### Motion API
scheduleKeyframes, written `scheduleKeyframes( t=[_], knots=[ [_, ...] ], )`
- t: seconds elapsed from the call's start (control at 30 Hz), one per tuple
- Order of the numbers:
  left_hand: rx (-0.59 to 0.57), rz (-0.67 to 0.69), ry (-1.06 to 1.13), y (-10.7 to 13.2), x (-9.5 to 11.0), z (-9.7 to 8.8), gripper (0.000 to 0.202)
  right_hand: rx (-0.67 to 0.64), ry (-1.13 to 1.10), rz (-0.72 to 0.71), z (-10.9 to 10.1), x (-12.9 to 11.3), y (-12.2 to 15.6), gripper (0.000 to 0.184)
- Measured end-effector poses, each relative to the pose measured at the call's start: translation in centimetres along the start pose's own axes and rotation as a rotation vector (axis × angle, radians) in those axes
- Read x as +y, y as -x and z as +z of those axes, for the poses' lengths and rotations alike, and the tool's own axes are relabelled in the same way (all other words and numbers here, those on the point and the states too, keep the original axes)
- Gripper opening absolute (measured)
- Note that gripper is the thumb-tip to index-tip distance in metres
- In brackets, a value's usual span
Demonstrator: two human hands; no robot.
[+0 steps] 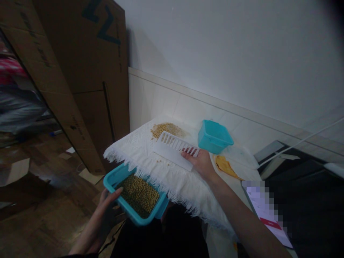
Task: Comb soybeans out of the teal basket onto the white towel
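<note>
My left hand (109, 202) grips the near-left rim of a blue plastic tub (131, 215), thumb over the edge. The tub sits just under the fringed edge of a white cloth (126, 148), and yellow soybeans (145, 191) with smaller green beans (127, 200) fill its bottom. Over the cloth, my right hand (200, 161) is closed on the right end of a white slotted plastic piece (170, 154); its fingers show through the slots. Behind that piece lies a loose pile of soybeans (162, 129). A few stray beans (163, 162) lie on the cloth in front of it.
A second blue tub (215, 138) stands on the table near the wall. Right of it are a yellow-orange leaf-like item (225, 166), a clear lid-like sheet (244, 157) and a tablet-like screen (264, 211), partly blurred. A tall cardboard box (88, 64) stands at left.
</note>
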State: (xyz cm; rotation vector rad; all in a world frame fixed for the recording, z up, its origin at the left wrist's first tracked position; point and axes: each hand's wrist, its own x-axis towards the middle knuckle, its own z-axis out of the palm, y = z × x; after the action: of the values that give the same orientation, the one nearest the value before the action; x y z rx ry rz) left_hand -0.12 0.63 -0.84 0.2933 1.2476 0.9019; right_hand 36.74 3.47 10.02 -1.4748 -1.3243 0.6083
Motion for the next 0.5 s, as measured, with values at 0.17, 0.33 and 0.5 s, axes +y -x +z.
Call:
scheduleKeyframes(
  t=[0.17, 0.33, 0.5],
  knots=[
    [0.001, -0.026, -0.010, 0.1, 0.1, -0.1, 0.103, 0.004, 0.033, -0.017, 0.4, -0.5, -0.1, 0.052],
    [0.004, 0.005, -0.032, 0.6, -0.1, 0.1, 0.097, 0.026, 0.019, -0.028, 1.1, -0.4, -0.3, 0.050],
    [0.000, 0.013, -0.051, 0.9, 0.0, 0.3, 0.093, -0.007, 0.027, -0.019, 1.2, -0.4, -0.8, 0.049]
  ],
)
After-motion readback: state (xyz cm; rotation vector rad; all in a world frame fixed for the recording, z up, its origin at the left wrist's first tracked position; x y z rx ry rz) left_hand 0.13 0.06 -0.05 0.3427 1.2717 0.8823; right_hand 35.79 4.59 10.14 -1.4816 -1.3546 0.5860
